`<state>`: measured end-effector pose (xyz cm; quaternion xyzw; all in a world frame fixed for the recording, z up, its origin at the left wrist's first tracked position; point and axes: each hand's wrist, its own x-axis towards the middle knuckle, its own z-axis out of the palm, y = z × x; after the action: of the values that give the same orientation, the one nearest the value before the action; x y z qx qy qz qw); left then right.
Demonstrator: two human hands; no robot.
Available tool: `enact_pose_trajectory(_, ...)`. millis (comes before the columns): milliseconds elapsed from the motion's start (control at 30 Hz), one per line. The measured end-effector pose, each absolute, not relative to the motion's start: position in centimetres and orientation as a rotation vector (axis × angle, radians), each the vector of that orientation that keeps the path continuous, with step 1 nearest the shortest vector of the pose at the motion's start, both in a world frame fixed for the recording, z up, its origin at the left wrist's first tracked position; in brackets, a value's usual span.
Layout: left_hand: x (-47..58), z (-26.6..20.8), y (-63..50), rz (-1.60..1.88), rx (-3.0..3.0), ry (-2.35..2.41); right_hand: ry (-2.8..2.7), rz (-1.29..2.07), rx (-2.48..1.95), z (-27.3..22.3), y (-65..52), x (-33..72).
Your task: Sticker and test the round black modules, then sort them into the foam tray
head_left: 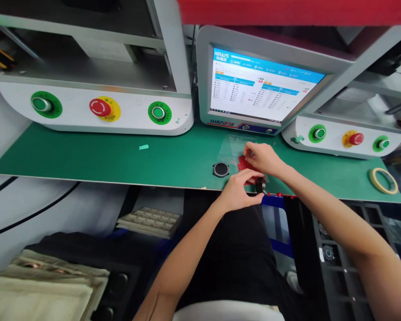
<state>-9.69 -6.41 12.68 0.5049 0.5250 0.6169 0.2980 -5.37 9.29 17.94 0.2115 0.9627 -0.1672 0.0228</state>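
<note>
Between the thumb and fingers of my left hand (241, 191) is a dark round watch case (260, 185), held on edge at the front of the green bench top. Just beyond it, my right hand (263, 157) is closed in a pinch over a red sticker sheet (243, 164) marked into small pieces. What the right fingertips hold is hidden. Another round black watch case (221, 169) with a pale ring lies flat to the left of the sheet. A clear plastic film (229, 147) lies behind, partly under the sheet.
Pressing machines with a red stop button (99, 107) and a monitor (267, 84) line the back. A tape roll (383, 180) lies at the right end and a teal scrap (143, 147) at the left. Compartment trays (150, 221) and a black tray (334, 276) sit below.
</note>
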Motion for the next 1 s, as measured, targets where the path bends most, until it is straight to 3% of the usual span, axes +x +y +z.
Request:
enact_pose_trajectory(467, -9.7, 12.6, -6.3, 1.641, 1.327, 1.4, 3.013, -0.653, 0.687, 17.7, 9.0, -5.0)
enact_pose_trajectory(767, -9.8, 12.8, -6.5, 1.655, 1.351, 1.4, 2.906, -1.096, 0.778, 17.3, 10.6, -6.3)
enact_pose_trajectory(933, -9.8, 12.7, -6.9, 1.732, 1.341, 1.385, 2.92, -1.313, 0.879, 20.4, 10.7, -5.4)
enact_pose_trajectory(1000, -9.6, 13.1, -7.9, 1.835, 1.295, 1.361, 2.96, -1.601, 0.983, 22.1, 8.5, -3.3)
